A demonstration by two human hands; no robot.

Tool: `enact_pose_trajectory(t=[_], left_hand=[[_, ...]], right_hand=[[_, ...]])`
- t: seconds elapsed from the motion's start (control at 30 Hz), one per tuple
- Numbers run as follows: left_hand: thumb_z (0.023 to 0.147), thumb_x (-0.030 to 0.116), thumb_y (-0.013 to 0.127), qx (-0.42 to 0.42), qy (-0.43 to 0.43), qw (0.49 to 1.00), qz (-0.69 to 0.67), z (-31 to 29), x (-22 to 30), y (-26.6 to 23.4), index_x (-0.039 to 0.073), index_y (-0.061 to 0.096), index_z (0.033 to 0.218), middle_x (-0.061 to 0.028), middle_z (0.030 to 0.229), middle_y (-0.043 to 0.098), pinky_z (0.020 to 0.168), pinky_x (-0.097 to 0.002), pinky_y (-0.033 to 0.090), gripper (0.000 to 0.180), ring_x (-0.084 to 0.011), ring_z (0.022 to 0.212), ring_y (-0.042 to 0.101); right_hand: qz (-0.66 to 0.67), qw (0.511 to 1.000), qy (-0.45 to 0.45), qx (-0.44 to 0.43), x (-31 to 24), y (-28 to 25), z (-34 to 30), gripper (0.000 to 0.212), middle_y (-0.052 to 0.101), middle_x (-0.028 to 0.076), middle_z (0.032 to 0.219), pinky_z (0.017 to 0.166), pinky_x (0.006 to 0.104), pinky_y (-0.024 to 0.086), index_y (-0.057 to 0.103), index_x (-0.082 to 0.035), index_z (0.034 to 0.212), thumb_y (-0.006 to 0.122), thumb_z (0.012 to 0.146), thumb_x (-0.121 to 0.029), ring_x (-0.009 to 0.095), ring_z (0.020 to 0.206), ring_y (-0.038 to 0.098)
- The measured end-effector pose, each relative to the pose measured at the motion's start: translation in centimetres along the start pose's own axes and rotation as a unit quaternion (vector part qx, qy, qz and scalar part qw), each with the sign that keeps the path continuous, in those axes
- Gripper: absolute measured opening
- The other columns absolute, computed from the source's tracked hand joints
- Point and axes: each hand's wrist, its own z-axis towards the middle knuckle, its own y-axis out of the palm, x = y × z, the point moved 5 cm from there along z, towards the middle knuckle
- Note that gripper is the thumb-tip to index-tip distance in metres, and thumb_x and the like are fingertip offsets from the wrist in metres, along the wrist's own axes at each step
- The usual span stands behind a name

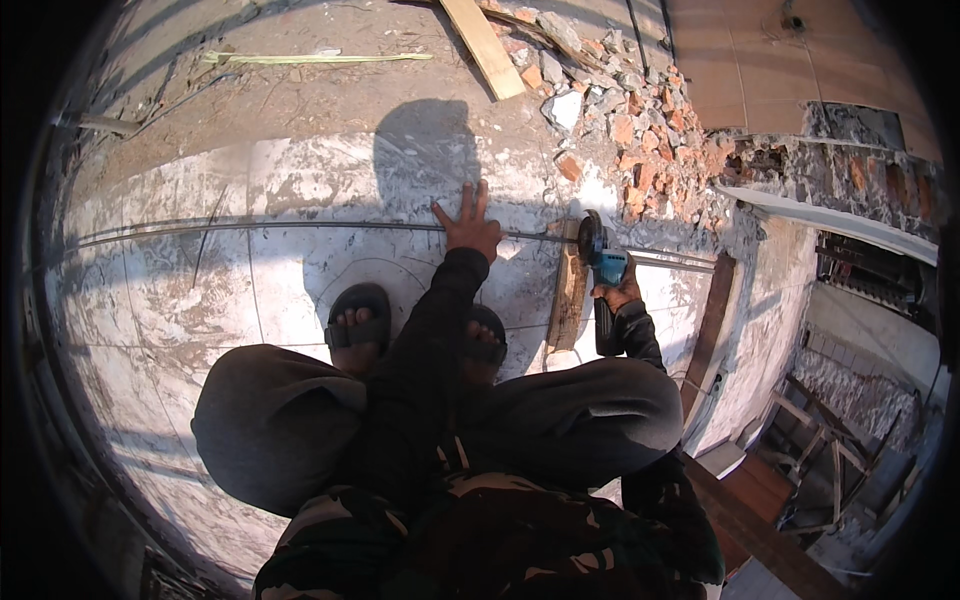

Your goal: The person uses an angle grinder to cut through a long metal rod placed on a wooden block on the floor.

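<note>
Long thin metal rods (330, 225) run sideways across the worn white floor in front of my feet. My left hand (474, 234) presses down over the rods, several fingers stretched out and apart. In my right hand (622, 292) is a teal and black angle grinder (611, 264), its fingers wrapped round the body. The grinder's dark disc (590, 238) is beside the rods, above the far end of a worn wooden block (568, 300). Whether the disc touches the rods, I cannot tell.
Broken brick and concrete rubble (640, 140) lies at the far right, with a wooden plank (483, 48) beside it. A pale green strip (320, 58) lies at the far left. To the right, a brown beam (709, 330) lies along the floor's edge, where a drop shows lower clutter.
</note>
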Motion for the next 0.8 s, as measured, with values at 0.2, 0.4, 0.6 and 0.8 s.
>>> enact_pose_trajectory(t=[0.2, 0.4, 0.6, 0.8], left_hand=[[0.084, 0.040, 0.061, 0.001, 0.000, 1.000, -0.003, -0.2, -0.2, -0.2, 0.020, 0.070, 0.084, -0.0085, 0.155, 0.010, 0.096, -0.0792, 0.006, 0.022, -0.0314, 0.143, 0.004], [0.084, 0.039, 0.062, 0.004, 0.007, 1.000, -0.017, 0.0, 0.1, -0.3, 0.020, 0.071, 0.084, -0.0087, 0.155, 0.010, 0.096, -0.0792, 0.006, 0.021, -0.0315, 0.143, 0.004], [0.084, 0.040, 0.062, 0.004, -0.001, 1.000, -0.006, 0.0, -0.1, 0.0, 0.021, 0.070, 0.085, -0.0087, 0.155, 0.010, 0.096, -0.0790, 0.006, 0.022, -0.0315, 0.143, 0.005], [0.083, 0.042, 0.061, 0.004, 0.001, 1.000, 0.000, -0.1, -0.2, 0.1, 0.021, 0.070, 0.085, -0.0085, 0.156, 0.009, 0.096, -0.0791, 0.006, 0.023, -0.0314, 0.143, 0.004]], right_hand=[[0.020, 0.999, -0.031, 0.011, -1.2, 0.4, -1.4, 0.100, 0.054, 0.012, 0.111, 0.070, 0.0364, 0.054, 0.026, -0.006, 0.138, 0.073, 0.050, 0.008, 0.025, 0.096, 0.056], [0.040, 0.999, -0.030, 0.014, -1.4, 0.2, -2.3, 0.101, 0.054, 0.011, 0.112, 0.079, 0.0361, 0.051, 0.028, -0.005, 0.136, 0.074, 0.048, 0.007, 0.025, 0.100, 0.054], [0.035, 0.999, -0.004, -0.006, -1.8, 0.4, -2.5, 0.104, 0.054, 0.013, 0.116, 0.089, 0.0329, 0.046, 0.025, -0.005, 0.138, 0.078, 0.048, 0.001, 0.026, 0.107, 0.053], [0.032, 0.999, -0.014, -0.009, -2.0, 0.4, -2.4, 0.105, 0.053, 0.013, 0.117, 0.090, 0.0346, 0.045, 0.024, -0.005, 0.138, 0.078, 0.049, 0.000, 0.027, 0.107, 0.053]])
